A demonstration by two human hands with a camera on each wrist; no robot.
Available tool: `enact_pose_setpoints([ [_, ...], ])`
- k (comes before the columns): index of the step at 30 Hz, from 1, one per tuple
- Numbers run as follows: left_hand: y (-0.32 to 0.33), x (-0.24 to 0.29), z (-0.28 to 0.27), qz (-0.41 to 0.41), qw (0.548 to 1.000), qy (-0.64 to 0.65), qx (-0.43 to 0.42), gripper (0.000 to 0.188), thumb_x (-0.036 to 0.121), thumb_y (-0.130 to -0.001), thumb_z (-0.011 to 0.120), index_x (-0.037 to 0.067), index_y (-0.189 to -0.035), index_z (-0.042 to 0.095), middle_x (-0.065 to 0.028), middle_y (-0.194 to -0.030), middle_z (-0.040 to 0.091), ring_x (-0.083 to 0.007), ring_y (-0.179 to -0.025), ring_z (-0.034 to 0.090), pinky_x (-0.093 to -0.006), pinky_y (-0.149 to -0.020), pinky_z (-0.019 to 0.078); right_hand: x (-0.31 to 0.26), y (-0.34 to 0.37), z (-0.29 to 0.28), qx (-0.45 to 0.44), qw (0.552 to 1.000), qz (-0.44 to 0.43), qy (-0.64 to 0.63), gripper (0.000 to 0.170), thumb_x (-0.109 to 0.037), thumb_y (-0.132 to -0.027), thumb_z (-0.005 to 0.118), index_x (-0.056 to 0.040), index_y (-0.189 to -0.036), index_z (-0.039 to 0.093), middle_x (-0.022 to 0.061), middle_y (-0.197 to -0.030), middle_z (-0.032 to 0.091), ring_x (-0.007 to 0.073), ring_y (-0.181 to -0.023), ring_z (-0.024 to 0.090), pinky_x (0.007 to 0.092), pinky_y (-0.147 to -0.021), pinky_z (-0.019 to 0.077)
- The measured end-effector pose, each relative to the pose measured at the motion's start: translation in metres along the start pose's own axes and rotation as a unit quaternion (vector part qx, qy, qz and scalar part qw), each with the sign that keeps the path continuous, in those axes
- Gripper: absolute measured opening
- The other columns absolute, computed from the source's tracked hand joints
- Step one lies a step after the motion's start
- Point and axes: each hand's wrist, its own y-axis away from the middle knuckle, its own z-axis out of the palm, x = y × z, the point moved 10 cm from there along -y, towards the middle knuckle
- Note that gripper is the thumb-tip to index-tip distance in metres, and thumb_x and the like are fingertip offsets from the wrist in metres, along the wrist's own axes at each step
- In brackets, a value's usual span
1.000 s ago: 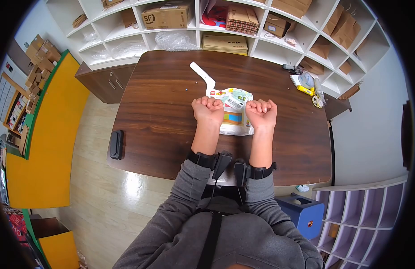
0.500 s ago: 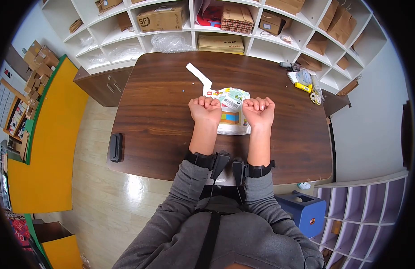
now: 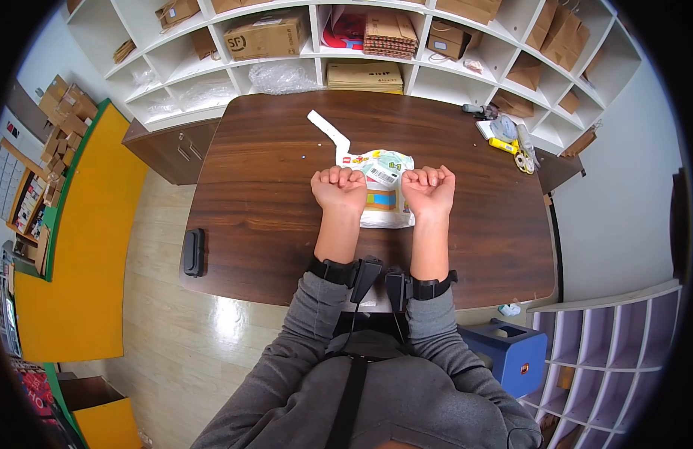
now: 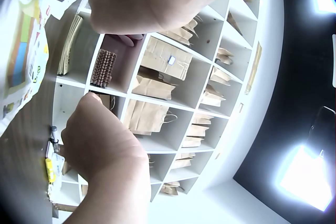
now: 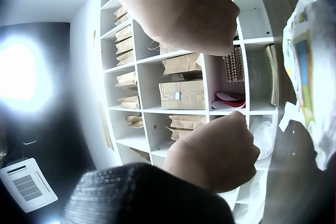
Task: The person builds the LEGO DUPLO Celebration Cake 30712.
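Observation:
A white plastic pouch (image 3: 388, 219) with colourful print and a barcode label lies on the dark wooden table. From its far left corner a narrow torn white strip (image 3: 328, 129) stretches away over the tabletop. My left hand (image 3: 339, 187) is over the pouch's left edge, palm side up, with its fingers curled in and nothing in them. Over the right edge is my right hand (image 3: 429, 191), curled the same way and holding nothing. The pouch (image 4: 39, 40) shows beside both fists in the left wrist view, and the two hands are apart.
Tiny bits (image 3: 303, 157) lie left of the strip. At the table's far right are a yellow tool (image 3: 503, 145), scissors (image 3: 524, 162) and other items. A black case (image 3: 194, 252) sits at the left edge. White shelves (image 3: 320, 71) stand behind; a blue stool (image 3: 515, 359) is at right.
The head view has shifted slightly, so the table and its contents appear a little lower and further left. Both hands keep their curled pose above the pouch, which stays where it was.

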Motion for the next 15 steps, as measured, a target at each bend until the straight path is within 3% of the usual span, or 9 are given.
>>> enact_pose_setpoints([
  [2, 0.0, 0.0, -0.001, -0.003, 1.0, 0.003, -0.001, 0.032, 0.018, -0.086, 0.035, 0.019, -0.054, 0.03, 0.0061, -0.05, 0.032, -0.0093, -0.041, 0.027, -0.0252, -0.048, 0.0253, 0.0, -0.001, 0.0, -0.002, 1.0, -0.001, 0.0, 0.031, -0.02, -0.085, 0.05, -0.0168, -0.057, 0.035, -0.0041, -0.049, 0.029, 0.0111, -0.046, 0.023, 0.0281, -0.053, 0.0259],
  [5, 0.001, 0.002, 0.0, 0.006, 1.0, -0.006, 0.0, 0.029, 0.009, -0.076, 0.036, 0.017, -0.049, 0.029, 0.0029, -0.048, 0.034, -0.0102, -0.041, 0.026, -0.0252, -0.049, 0.0247, 0.003, 0.0, 0.002, -0.009, 1.0, 0.011, -0.005, 0.031, -0.02, -0.085, 0.05, -0.0165, -0.058, 0.035, -0.0041, -0.049, 0.029, 0.011, -0.046, 0.023, 0.0277, -0.053, 0.0257],
  [7, 0.0, 0.0, -0.002, 0.0, 1.0, 0.003, 0.006, 0.032, 0.018, -0.086, 0.034, 0.019, -0.054, 0.03, 0.0061, -0.049, 0.032, -0.009, -0.04, 0.027, -0.0247, -0.046, 0.0248, 0.007, 0.0, 0.004, -0.021, 0.999, 0.024, -0.006, 0.031, -0.019, -0.085, 0.05, -0.0162, -0.058, 0.035, -0.0041, -0.048, 0.029, 0.0108, -0.046, 0.023, 0.0271, -0.053, 0.0258],
  [11, 0.0, -0.002, -0.002, -0.004, 1.0, 0.008, 0.0, 0.032, 0.018, -0.086, 0.034, 0.019, -0.054, 0.031, 0.0063, -0.049, 0.033, -0.0089, -0.04, 0.027, -0.0248, -0.046, 0.0249, 0.011, 0.003, 0.006, -0.026, 0.999, 0.038, -0.01, 0.03, -0.019, -0.085, 0.05, -0.0159, -0.058, 0.036, -0.0041, -0.048, 0.03, 0.0106, -0.045, 0.023, 0.0268, -0.053, 0.0262],
  [13, 0.002, -0.001, 0.0, 0.0, 1.0, -0.004, -0.005, 0.029, 0.009, -0.076, 0.036, 0.018, -0.049, 0.029, 0.0032, -0.048, 0.033, -0.0102, -0.041, 0.026, -0.0255, -0.049, 0.0247, 0.012, 0.003, 0.006, -0.023, 0.999, 0.039, -0.007, 0.03, -0.019, -0.085, 0.05, -0.0159, -0.058, 0.036, -0.0041, -0.048, 0.03, 0.0105, -0.045, 0.023, 0.0268, -0.053, 0.0266],
  [15, 0.003, -0.001, 0.0, 0.0, 1.0, -0.004, -0.004, 0.029, 0.009, -0.076, 0.036, 0.018, -0.049, 0.029, 0.0033, -0.048, 0.033, -0.0102, -0.041, 0.026, -0.0256, -0.049, 0.0247, 0.013, 0.003, 0.006, -0.024, 0.999, 0.041, -0.005, 0.03, -0.019, -0.085, 0.05, -0.016, -0.058, 0.036, -0.0041, -0.048, 0.03, 0.0105, -0.045, 0.023, 0.0268, -0.053, 0.0267],
])
